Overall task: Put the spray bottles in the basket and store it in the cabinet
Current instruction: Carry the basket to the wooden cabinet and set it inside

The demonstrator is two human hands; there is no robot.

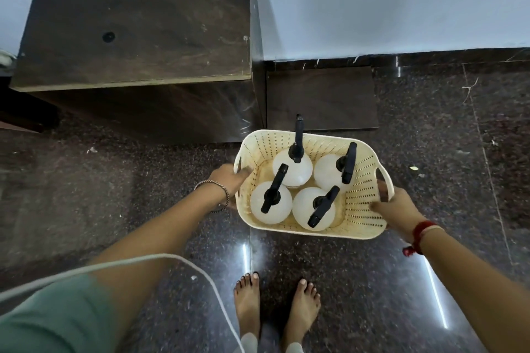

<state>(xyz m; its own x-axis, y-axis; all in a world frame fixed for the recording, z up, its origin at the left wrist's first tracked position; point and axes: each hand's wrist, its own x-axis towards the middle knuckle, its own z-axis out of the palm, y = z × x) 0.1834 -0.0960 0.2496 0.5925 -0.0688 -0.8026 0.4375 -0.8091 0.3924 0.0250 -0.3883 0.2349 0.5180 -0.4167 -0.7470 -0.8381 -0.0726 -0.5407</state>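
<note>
Basket (pixel 362 195) is cream plastic with perforated walls and cut-out handles at both ends, held up over the dark speckled floor (pixel 430 152). Four spray bottles sit upright inside, all white-bodied with black trigger heads: back-left bottle (pixel 292 172), back-right bottle (pixel 327 172), front-left bottle (pixel 271 203), front-right bottle (pixel 312 209). They're packed in a 2x2 cluster toward the left half of the basket, bodies touching or nearly so. The right part of the basket floor is bare.

Left hand (pixel 229 178) grips the left end, fingers curled over the rim at the handle cut-out. Bangle (pixel 215 183) on that wrist. Right hand (pixel 397 209) grips the right end, thumb lying inside against the wall, the other fingers wrapped around the outside by the handle loop. Red thread (pixel 421 235) on the right wrist.

Cabinet (pixel 137 31) is dark wood, seen from above, to the upper left of the basket and against the pale wall (pixel 401 0). Its door (pixel 321 97) stands swung open to the right, just behind the basket's far edge. Can't see the cabinet interior from this angle. Basket is outside the cabinet, in front of the open door.

Bare feet (pixel 275 309) stand on the floor below the basket. White cord (pixel 186 261) loops across the lower left.
</note>
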